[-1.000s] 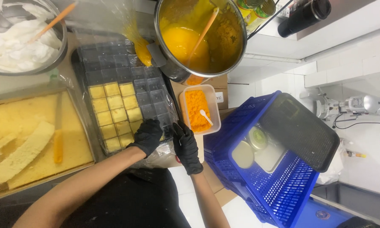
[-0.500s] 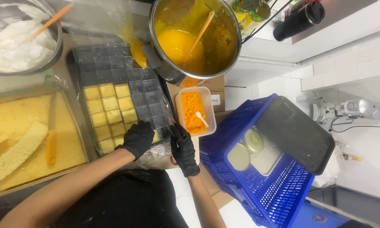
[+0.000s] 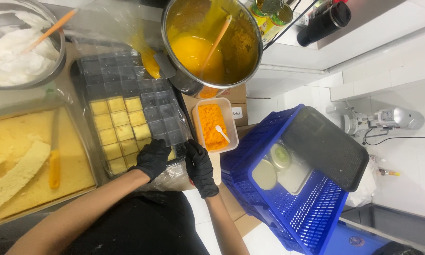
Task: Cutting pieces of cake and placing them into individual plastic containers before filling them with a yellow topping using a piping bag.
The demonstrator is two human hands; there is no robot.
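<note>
Both gloved hands sit at the near edge of the clear compartment tray (image 3: 127, 101), centre-left of the frame. The left hand (image 3: 152, 158) curls over the tray's corner, hiding the squares beneath; the right hand (image 3: 199, 166) is half closed, perhaps pinching the plastic wrap (image 3: 172, 175), though the grip is hard to make out. About a dozen yellow cake squares (image 3: 120, 132) fill the tray's lower cells. At left, the sponge sheet (image 3: 31, 156) is cut off. The pot (image 3: 211, 42) above holds orange cream, the small tub (image 3: 213, 125) orange crumbs.
</note>
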